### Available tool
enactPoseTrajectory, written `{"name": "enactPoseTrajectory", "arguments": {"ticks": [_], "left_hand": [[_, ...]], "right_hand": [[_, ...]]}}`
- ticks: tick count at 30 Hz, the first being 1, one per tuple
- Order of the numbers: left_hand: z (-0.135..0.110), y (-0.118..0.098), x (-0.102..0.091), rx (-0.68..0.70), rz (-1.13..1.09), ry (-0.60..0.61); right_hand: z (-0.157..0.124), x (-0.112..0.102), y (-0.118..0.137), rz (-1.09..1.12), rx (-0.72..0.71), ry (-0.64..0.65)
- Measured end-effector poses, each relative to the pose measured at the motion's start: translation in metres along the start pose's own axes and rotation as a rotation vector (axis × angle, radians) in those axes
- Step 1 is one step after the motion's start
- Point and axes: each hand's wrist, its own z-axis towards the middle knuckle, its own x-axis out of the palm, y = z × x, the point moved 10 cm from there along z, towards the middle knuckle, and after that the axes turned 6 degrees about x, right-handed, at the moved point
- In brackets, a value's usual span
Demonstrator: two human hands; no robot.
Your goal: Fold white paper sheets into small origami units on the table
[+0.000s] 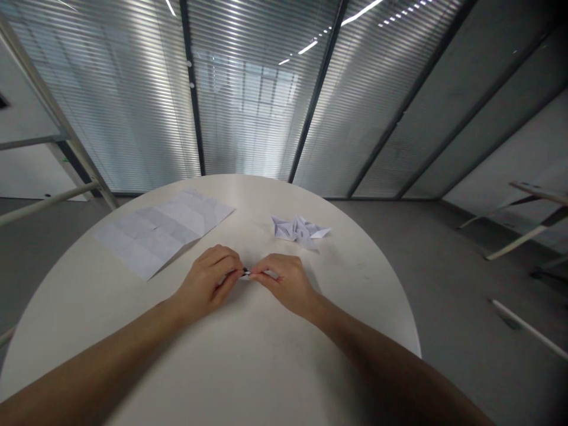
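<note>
1. Small white piece w/ dark spot (246, 274). Sits btwn fingertips of both hands, over near-central part of table. Mostly hidden by fingers; too small to ID. Can't tell if touching tabletop.

2. L hand (210, 275). Comes in from lower L, palm turned inward, knuckles up. Pinches L end of piece btwn thumb and forefinger; other fingers curled alongside. Wrist nearly straight, set low to table.

3. R hand (286, 284). Mirrors L approx., back of hand up and outward. Pinches R end w/ thumb and index tip, leaving small gap btwn the two digits behind the tips; remaining fingers tucked under, partly hidden. Almost meets L fingertips.

4. Forearms (133, 331), bare, pr. Angle in from both lower corners, converging at piece. Cast soft shadows on table.

5. Folded white paper (304, 234), pointed flaps. Lies beyond R hand, slightly R, apart from it. Can't tell if one pc or several.

6. Creased white sheet (164, 231), grid of fold lines. Lies beyond L hand, toward far L edge, near edge lifted a little.

7. Round white table (248, 367). Carries nos. 5–6.

8. Bkgd: glass partition w/ blinds (257, 106), dark uprights; grey floor (444, 260); pale frame (48, 204) at L; 2nd table (541, 192), far R, partly cut off.
</note>
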Motion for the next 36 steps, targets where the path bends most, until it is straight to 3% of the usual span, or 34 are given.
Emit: {"name": "enactPoseTrajectory", "arguments": {"ticks": [13, 23, 26, 29, 32, 36], "left_hand": [[-0.002, -0.001, 0.002, 0.046, 0.064, 0.011], [-0.001, 0.003, -0.014, -0.063, -0.088, -0.131], [-0.004, 0.013, -0.025, -0.16, -0.061, -0.212], [-0.01, 0.029, -0.036, -0.294, -0.04, -0.303], [-0.021, 0.05, -0.04, -0.444, -0.168, -0.408], [-0.036, 0.074, -0.037, -0.59, -0.366, -0.561]], "right_hand": [[-0.005, 0.004, 0.013, -0.164, -0.139, -0.002], [-0.002, -0.005, 0.006, -0.038, -0.077, -0.041], [0.0, -0.01, -0.003, -0.005, 0.005, -0.059], [0.0, -0.017, -0.024, 0.056, 0.177, -0.114], [-0.003, -0.025, -0.047, 0.2, 0.331, -0.212], [-0.004, -0.032, -0.065, 0.474, 0.424, -0.33]]}}
